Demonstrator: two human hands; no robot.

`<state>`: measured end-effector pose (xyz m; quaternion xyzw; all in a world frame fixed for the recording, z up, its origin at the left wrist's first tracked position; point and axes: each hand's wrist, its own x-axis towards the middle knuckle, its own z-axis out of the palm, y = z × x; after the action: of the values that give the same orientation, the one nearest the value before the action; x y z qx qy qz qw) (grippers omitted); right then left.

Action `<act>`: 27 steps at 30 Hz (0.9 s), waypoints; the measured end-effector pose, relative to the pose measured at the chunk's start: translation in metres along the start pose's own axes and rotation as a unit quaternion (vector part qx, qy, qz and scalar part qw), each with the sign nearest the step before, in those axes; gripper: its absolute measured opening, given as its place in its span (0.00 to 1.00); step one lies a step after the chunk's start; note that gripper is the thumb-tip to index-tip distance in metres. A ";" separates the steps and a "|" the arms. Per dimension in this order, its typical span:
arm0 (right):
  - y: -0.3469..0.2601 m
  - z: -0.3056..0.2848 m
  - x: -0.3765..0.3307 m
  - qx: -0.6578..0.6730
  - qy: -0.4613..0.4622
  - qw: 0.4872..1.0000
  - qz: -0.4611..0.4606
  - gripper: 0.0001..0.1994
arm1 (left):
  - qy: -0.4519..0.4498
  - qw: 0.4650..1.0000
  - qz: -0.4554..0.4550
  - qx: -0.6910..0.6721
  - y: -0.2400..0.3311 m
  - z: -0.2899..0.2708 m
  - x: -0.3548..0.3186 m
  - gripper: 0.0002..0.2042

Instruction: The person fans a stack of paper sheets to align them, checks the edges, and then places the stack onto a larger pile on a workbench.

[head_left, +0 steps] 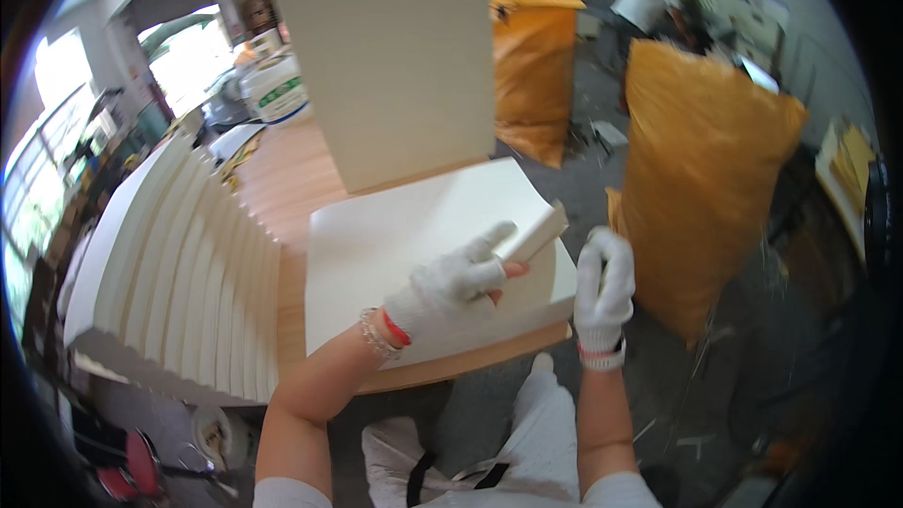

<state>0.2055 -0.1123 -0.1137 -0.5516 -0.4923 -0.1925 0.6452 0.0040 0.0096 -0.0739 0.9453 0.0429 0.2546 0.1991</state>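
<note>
A thick stack of white sheets lies on the wooden table in front of me. My left hand, in a white glove with some fingertips bare, is over the stack's right half. Its fingers close round one end of a narrow, pale, flat-sided strip, which slants up to the right; I cannot tell if it is joined to the top sheet. Just past the stack's right edge is my right hand, also gloved, its fingers curled closed. Whatever that hand may hold is hidden.
White layered stacks line the table's left side, and a tall cream block stands upright behind the sheets. Two orange sacks are on the floor to the right. A white tub sits far left; another person bends over at the back.
</note>
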 end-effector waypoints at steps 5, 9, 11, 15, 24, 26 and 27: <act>-0.010 -0.003 -0.025 -0.084 -0.289 0.939 -0.168 0.12 | 0.083 0.976 0.042 0.197 0.025 0.015 -0.007 0.27; -0.004 -0.007 -0.022 -0.098 -0.313 0.937 -0.123 0.14 | 0.118 0.943 0.080 0.299 0.018 0.042 -0.004 0.29; 0.000 0.002 -0.024 -0.109 -0.320 0.935 -0.110 0.14 | 0.084 0.938 0.048 0.333 0.011 0.043 -0.005 0.28; 0.007 0.002 -0.022 -0.123 -0.364 0.921 -0.062 0.17 | 0.028 0.954 -0.030 0.298 0.016 0.034 -0.001 0.28; -0.016 0.015 0.005 -0.159 -0.405 0.900 -0.002 0.18 | 0.354 0.930 -0.042 0.087 0.027 -0.079 -0.018 0.42; -0.033 0.023 0.010 -0.240 -0.449 0.861 0.019 0.17 | 0.390 0.913 -0.014 0.119 0.037 -0.111 -0.041 0.41; -0.035 0.029 0.003 -0.263 -0.424 0.856 -0.135 0.17 | 0.440 0.883 0.032 0.158 0.045 -0.126 -0.052 0.40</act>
<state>0.1671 -0.0965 -0.0952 -0.6567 -0.7190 -0.1478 0.1730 -0.1047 0.0033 0.0202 0.7558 0.1357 0.6406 -0.0001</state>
